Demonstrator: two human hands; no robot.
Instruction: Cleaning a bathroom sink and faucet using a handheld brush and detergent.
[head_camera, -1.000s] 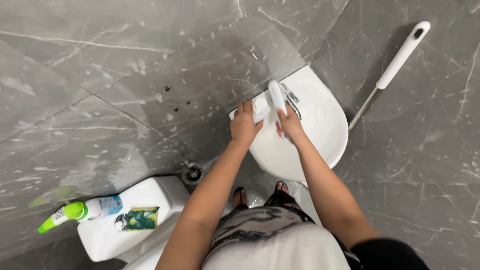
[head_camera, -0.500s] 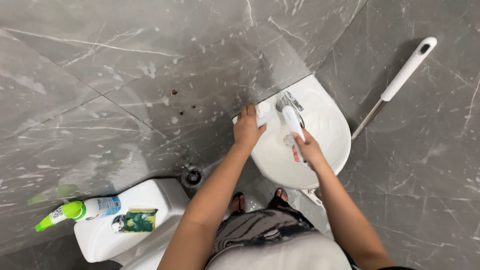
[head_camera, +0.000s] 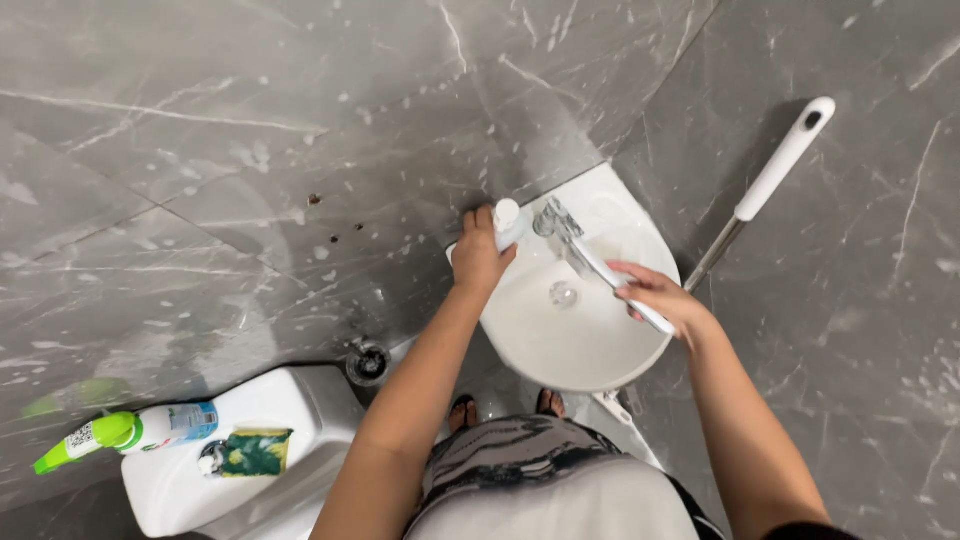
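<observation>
A white round washbasin (head_camera: 560, 340) is fixed to the grey marble wall, with a chrome tap (head_camera: 555, 220) at its back. My left hand (head_camera: 478, 255) grips the basin's left back corner, next to a small white bottle (head_camera: 507, 222). My right hand (head_camera: 660, 296) is shut on a long white brush (head_camera: 615, 283), whose far end lies against the tap. The basin's drain (head_camera: 563, 293) shows in the bowl, just left of the brush.
A mop handle (head_camera: 770, 185) with a white grip leans on the wall to the right. At lower left a white toilet tank (head_camera: 260, 460) carries a green-capped spray bottle (head_camera: 130, 432) and a green sponge (head_camera: 248, 452). A floor drain (head_camera: 368, 362) sits beside it.
My right hand has drawn back to the right over the basin, swinging the brush from upright beside the tap to slanted with its tip at the tap. My left hand stayed on the corner.
</observation>
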